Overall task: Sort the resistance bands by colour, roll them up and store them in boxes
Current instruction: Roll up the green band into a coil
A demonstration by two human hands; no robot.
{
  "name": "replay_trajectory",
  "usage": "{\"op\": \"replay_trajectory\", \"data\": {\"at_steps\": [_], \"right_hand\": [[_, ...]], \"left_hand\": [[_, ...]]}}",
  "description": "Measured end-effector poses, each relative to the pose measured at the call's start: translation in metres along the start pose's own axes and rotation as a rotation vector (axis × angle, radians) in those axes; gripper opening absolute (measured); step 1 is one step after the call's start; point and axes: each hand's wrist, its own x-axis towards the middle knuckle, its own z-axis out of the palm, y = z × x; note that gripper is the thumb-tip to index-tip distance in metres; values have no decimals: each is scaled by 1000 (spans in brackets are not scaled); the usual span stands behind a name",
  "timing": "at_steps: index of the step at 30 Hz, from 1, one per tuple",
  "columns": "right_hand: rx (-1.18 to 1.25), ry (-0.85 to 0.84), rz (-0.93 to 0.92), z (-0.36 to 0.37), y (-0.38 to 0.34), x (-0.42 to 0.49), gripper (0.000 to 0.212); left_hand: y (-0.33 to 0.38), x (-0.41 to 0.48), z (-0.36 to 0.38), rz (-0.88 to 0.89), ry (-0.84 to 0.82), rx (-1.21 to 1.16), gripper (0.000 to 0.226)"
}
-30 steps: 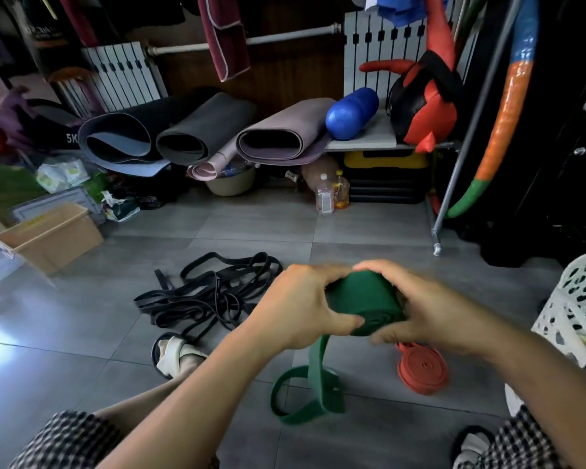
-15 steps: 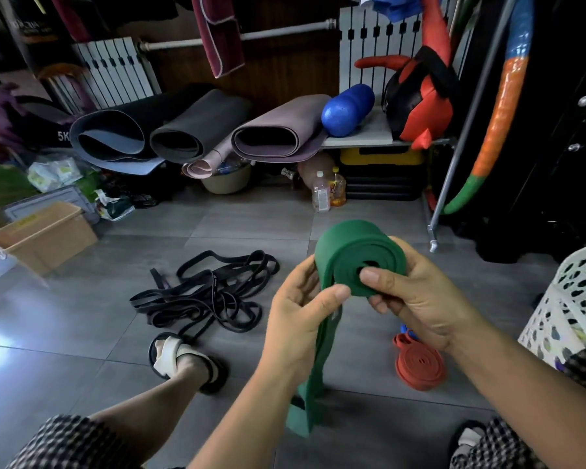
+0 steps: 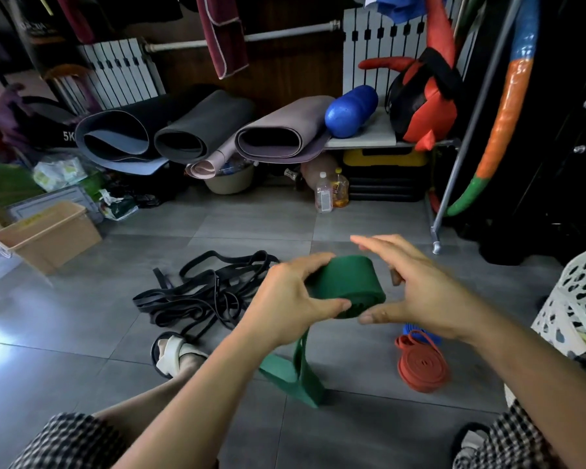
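A wide green resistance band (image 3: 345, 282) is partly wound into a thick roll held above the floor in the middle of the view. My left hand (image 3: 285, 299) grips the roll's left side, fingers over the top and thumb against its face. My right hand (image 3: 420, 292) hovers at the roll's right side with fingers stretched out straight; its thumb touches the lower edge. The band's unrolled tail (image 3: 298, 374) hangs down to the floor. A rolled red band (image 3: 423, 363) lies on the floor at the right, with a blue band (image 3: 420, 331) just behind it.
A tangle of black bands (image 3: 203, 292) lies on the grey tiles to the left. A tan open box (image 3: 48, 235) stands at the far left, a white perforated basket (image 3: 575, 309) at the right edge. Rolled mats, two bottles (image 3: 323, 194) and a rack leg (image 3: 454, 184) stand behind.
The roll has been turned from facing me upright to lying sideways and lower. My right hand has let go of its pinch and spread its fingers; my left hand now wraps the roll.
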Motion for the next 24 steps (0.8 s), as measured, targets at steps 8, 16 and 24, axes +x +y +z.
{"op": "replay_trajectory", "data": {"at_steps": [8, 16, 24], "right_hand": [[511, -21, 62, 6, 13, 4, 55], [884, 166, 8, 9, 4, 5, 50], [1439, 228, -52, 30, -5, 8, 67]], "left_hand": [[-10, 3, 9, -88, -24, -338, 69], [-10, -4, 23, -84, 196, -624, 44], [8, -2, 36, -57, 274, -875, 58]]}}
